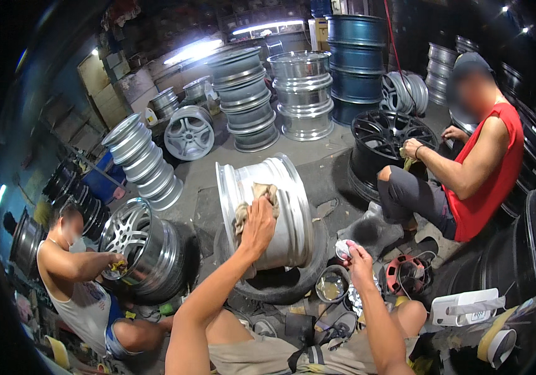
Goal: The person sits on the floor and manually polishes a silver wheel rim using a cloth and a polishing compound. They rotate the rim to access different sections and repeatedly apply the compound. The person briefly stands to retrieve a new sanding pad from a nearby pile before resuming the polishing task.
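One left hand [257,226], fingers curled, holds a crumpled beige cloth [265,190] on the round silver metal wheel [290,219] near twelve o'clock, the right hand [360,259] pinches a small white wad [343,249] at one o'clock, and wiping looks started but not finished

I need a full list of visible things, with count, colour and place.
wheel rim: one, silver, centre
tyre: one, black, beneath rim
cloth: one, beige, against that rim
wad: one, white, right of centre
spoked wheel: one, black, right
spoked rims: at least two, silver, left
silver rim-stacks: at least three, silver, back
blue rim-stack: one, blue, back
pot: one, grey, right of tyre
box: one, white, lower right
co-workers: two, in red and white, right and left
clutter: uncounted, mixed, floor
shorts: one pair, beige, bottom
left hand: one, bare, on cloth
right hand: one, bare, holding wad
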The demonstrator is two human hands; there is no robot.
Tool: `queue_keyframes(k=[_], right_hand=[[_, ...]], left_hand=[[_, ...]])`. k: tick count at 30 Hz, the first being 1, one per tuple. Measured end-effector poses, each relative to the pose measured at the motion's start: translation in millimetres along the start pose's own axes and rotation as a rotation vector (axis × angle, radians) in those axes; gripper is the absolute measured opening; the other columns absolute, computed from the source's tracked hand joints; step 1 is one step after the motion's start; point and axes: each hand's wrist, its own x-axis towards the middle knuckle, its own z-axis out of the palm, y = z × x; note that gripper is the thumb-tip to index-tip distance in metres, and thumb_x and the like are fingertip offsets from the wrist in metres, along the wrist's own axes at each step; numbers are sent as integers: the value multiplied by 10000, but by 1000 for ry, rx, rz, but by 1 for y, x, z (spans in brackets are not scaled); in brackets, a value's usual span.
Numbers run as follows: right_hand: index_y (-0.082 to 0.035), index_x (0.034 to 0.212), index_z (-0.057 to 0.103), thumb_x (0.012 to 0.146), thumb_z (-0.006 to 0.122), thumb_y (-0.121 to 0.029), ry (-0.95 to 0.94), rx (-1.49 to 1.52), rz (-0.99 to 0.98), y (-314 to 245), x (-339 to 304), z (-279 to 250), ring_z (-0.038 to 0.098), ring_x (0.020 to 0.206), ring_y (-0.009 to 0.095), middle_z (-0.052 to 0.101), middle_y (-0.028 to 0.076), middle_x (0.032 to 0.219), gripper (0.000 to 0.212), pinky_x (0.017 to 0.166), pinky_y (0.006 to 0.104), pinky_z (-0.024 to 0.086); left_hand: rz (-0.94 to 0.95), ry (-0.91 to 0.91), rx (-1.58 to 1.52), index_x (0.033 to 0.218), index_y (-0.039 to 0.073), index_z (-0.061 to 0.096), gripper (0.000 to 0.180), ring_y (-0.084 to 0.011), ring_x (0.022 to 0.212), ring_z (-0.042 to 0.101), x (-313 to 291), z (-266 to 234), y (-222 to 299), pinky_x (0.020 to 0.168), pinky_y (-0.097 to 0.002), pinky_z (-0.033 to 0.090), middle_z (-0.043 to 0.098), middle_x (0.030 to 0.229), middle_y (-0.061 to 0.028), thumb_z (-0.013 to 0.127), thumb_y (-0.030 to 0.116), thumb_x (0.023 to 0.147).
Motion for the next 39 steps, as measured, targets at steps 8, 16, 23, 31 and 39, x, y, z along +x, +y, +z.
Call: queue_keyframes(k=[8, 16, 23, 31, 39], right_hand=[[3, 1094, 593, 848, 738, -123, 19, -127, 39, 1, -9, -2, 642, 727, 113, 667, 63, 913, 312, 600, 227, 500], [17, 1053, 625, 848, 732, -138, 12, -368, 70, 39, -3, -11, 617, 725, 117, 666, 62, 891, 278, 613, 241, 490], [-30, 854, 681, 780, 755, -123, 64, -744, 115, 103, 30, -52, 618, 728, 114, 679, 47, 793, 140, 647, 274, 489], [-106, 811, 724, 715, 736, -207, 27, -1569, 125, 176, 44, -87, 676, 882, 367, 700, 189, 902, 140, 797, 438, 535], [-79, 871, 739, 801, 641, -176, 4, -1698, 227, 192, 31, -90, 673, 937, 385, 696, 211, 958, 155, 831, 468, 536]], left_hand=[[341, -112, 229, 1273, -114, 492, 514, -265, 1060, 507, -54, -26, -1, 885, -327, 421, 525, 1111, -154, 542, 83, 800], [56, -87, 199, 1092, -70, 576, 344, -240, 986, 511, 24, -20, -25, 813, -329, 426, 518, 1017, -121, 556, 77, 782], [211, -318, -73, 998, -34, 626, 263, -293, 938, 509, -100, -39, 30, 771, -381, 429, 513, 993, -153, 586, 65, 759], [42, -543, -762, 812, -6, 670, 190, -330, 823, 592, -132, -26, 46, 736, -428, 486, 598, 805, -180, 622, 173, 767], [-193, -432, -780, 652, -2, 627, 312, -322, 671, 586, -113, -35, 45, 624, -434, 487, 568, 711, -121, 672, 265, 808]])
